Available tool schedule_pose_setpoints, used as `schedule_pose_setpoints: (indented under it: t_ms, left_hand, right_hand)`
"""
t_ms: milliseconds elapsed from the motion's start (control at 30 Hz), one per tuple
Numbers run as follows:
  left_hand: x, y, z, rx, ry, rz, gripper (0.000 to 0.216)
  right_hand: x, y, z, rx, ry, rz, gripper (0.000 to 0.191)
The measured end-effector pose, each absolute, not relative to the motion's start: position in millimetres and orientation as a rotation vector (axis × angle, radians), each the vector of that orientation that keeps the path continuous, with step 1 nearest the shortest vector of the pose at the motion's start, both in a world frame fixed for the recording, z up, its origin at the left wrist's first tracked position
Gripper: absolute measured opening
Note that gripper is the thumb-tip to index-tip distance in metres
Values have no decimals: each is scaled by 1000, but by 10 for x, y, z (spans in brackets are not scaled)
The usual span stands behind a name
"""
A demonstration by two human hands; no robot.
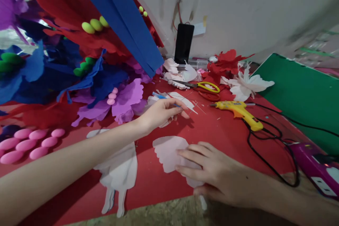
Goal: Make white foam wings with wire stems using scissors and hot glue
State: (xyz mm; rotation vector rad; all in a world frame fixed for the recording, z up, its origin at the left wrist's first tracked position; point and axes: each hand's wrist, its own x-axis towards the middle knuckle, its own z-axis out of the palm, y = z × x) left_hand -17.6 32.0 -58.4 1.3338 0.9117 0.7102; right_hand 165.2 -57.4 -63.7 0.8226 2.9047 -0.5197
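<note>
My left hand point(162, 113) reaches forward over the red sheet point(225, 134) and pinches a blue pen point(162, 96) that lies on a white foam petal point(182, 100). My right hand point(212, 174) lies flat, fingers spread, pressing on a pale pink scalloped foam petal point(167, 152) near the table's front edge. Another white petal cut-out point(119, 173) lies under my left forearm.
A yellow glue gun point(239, 111) with black cord lies to the right, yellow-handled scissors point(203, 85) behind it. Foam flowers in red, blue and purple point(79, 60) crowd the left. A green sheet point(299, 91), a purple power strip point(315, 169), a black phone point(184, 43) against the wall.
</note>
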Motion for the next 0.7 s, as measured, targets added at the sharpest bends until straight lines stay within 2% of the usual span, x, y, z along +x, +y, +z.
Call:
schedule_pose_setpoints:
  t_ms: [200,367,467,700]
  left_hand:
    - [-143,299,-540,1420,932,626,9]
    - [-146,263,-565,1490,928,609,9]
    - [-175,230,-633,1530,900,588,7]
    - [-244,189,-738,1683,791,493,17]
  right_hand:
    - [1974,-293,-504,798,2917,-729,30]
    - [1887,-546,-599,1249,3074,-352,36]
    - [1782,-761,-694,1252,3059,-147,39]
    - [1966,-458,-664,990,2948,-462,38]
